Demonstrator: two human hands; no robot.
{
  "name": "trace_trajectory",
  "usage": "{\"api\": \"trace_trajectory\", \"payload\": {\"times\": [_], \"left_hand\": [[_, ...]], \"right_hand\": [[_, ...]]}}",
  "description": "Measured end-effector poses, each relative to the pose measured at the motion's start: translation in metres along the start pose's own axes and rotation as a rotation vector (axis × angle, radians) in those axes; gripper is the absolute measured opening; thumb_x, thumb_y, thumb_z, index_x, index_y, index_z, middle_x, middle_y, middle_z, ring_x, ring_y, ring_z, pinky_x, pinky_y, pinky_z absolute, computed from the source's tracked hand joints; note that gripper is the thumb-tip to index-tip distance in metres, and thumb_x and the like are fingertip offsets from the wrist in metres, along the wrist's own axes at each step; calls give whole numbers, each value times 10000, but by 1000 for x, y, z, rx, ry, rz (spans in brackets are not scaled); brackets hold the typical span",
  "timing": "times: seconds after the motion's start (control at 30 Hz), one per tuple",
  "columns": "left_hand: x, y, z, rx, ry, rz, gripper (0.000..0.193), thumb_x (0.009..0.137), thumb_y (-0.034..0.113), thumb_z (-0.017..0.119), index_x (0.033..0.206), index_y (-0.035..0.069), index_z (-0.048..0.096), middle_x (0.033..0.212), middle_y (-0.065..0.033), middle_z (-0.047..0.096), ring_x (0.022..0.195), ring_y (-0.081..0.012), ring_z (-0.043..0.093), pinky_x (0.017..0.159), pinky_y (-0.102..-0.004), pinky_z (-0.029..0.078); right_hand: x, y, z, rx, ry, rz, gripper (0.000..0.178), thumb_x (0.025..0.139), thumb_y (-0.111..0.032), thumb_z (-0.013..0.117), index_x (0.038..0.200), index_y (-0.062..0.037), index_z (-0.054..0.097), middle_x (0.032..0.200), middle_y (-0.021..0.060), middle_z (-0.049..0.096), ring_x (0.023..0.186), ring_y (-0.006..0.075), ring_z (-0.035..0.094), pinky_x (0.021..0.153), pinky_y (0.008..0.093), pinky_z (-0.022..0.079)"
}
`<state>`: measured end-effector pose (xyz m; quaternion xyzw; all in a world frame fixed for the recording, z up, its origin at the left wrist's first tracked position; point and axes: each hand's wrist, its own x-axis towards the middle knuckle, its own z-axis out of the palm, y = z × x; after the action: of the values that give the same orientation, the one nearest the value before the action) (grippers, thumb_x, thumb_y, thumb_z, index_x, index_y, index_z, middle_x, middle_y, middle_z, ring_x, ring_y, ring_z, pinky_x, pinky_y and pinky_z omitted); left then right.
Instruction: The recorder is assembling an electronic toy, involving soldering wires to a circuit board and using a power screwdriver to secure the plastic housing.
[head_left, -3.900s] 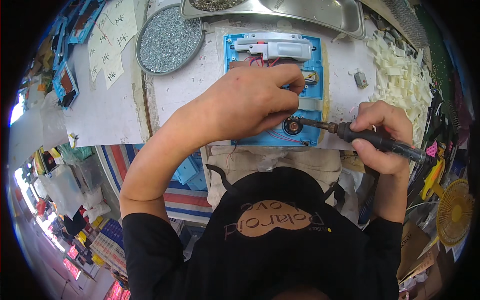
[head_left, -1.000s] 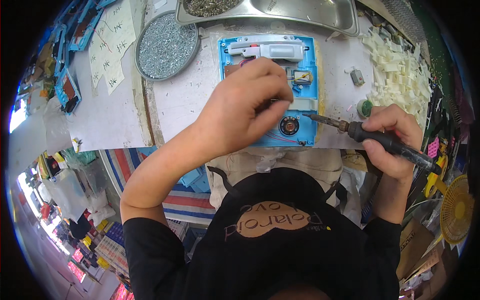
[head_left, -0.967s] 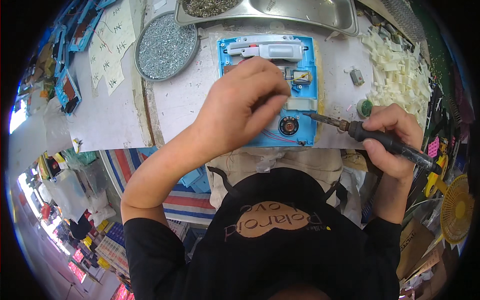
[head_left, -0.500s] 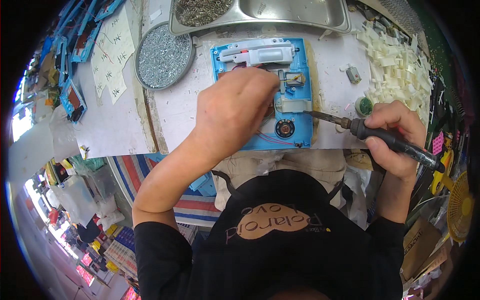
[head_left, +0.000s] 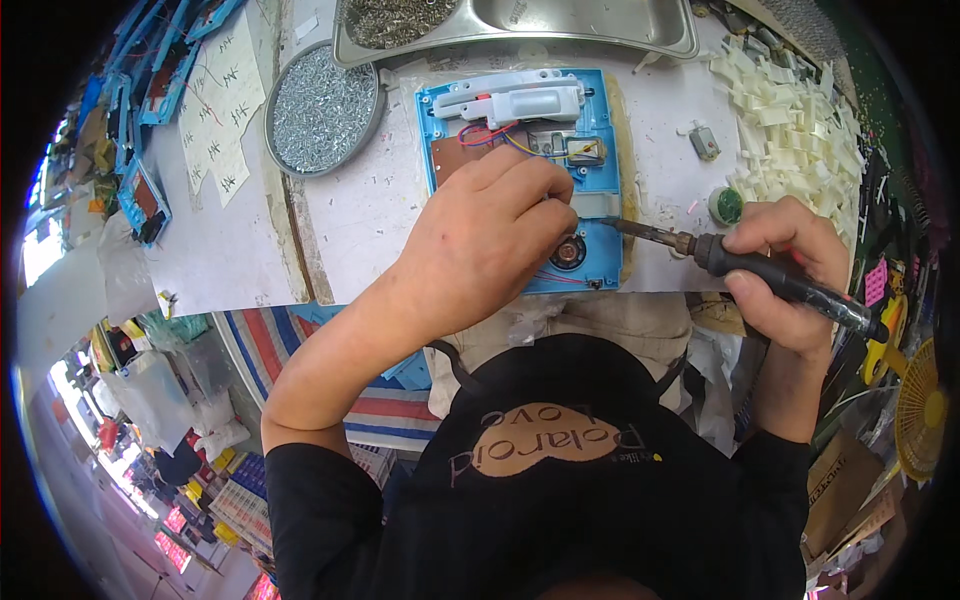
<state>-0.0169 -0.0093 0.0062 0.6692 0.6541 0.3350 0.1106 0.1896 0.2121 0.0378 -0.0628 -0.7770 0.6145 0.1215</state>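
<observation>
A blue plastic housing [head_left: 603, 105] lies on the table in front of me, with a white plastic part [head_left: 530, 103] across its far end. Inside it are a brown circuit board [head_left: 462, 152], red, blue and yellow wires, a small motor [head_left: 585, 151] and a round black speaker [head_left: 570, 252]. Above the housing's middle is my left hand [head_left: 500, 225], its fingers pinched together; what they hold is hidden. My right hand [head_left: 790, 265] grips a soldering iron [head_left: 760, 283] by its black handle. The iron's tip points left, close to the pale block [head_left: 597, 206] in the housing.
A round tray of small screws [head_left: 325, 110] stands left of the housing. Behind is a steel tray [head_left: 600, 30] with metal parts. To the right lie a loose motor [head_left: 704, 142], a green-topped roll [head_left: 726, 206] and a heap of cream plastic pieces [head_left: 780, 120]. Blue housings [head_left: 145, 200] are stacked far left.
My left hand has moved nearer to me and slightly right, uncovering the circuit board and coloured wires. The soldering iron has barely moved.
</observation>
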Motion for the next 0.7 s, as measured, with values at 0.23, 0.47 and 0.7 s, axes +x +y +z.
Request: {"api": "trace_trajectory", "payload": {"times": [0.23,0.47,0.7], "left_hand": [[-1,-2,4,36,28,31,162,683,58,698,827,31,629,967,-83,601,863,-278,591,730,-388,515],[4,3,-5,27,-51,-21,226,679,-18,770,853,43,638,947,-78,602,860,-300,603,746,-394,515],[7,6,-6,84,-95,-39,178,695,12,760,817,43,634,931,-70,596,868,-289,607,742,-383,526]], "right_hand": [[6,-2,8,-69,-18,-45,232,764,-85,798,945,12,690,649,-9,573,541,55,486,532,221,344],[13,-2,15,-91,-68,-39,213,757,-92,800,922,-6,696,626,-3,590,512,60,508,499,225,345],[19,-3,18,-120,-102,-53,207,763,-115,807,912,-20,698,610,-3,586,501,81,518,491,237,362]]}}
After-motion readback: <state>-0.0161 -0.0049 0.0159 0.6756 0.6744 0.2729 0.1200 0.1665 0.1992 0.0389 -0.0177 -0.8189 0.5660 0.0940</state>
